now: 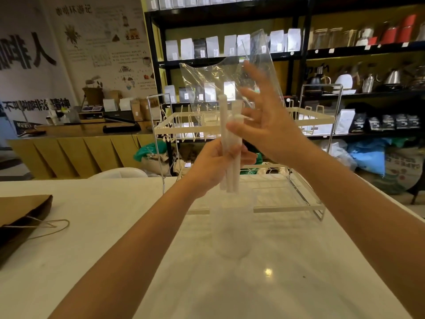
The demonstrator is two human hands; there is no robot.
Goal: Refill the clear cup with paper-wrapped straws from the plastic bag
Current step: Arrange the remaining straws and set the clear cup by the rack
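Bright, even light (glare on table [268, 272]), edges bowed.

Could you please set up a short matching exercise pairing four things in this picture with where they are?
Things:
1. straws
2. plastic bag
3. cup
4. paper bag

Places:
A. flat on the table's left edge
B. held up at the right hand
C. gripped upright in the left hand
D. standing on the table under the straws

Pairs: 1-C, 2-B, 3-D, 4-A
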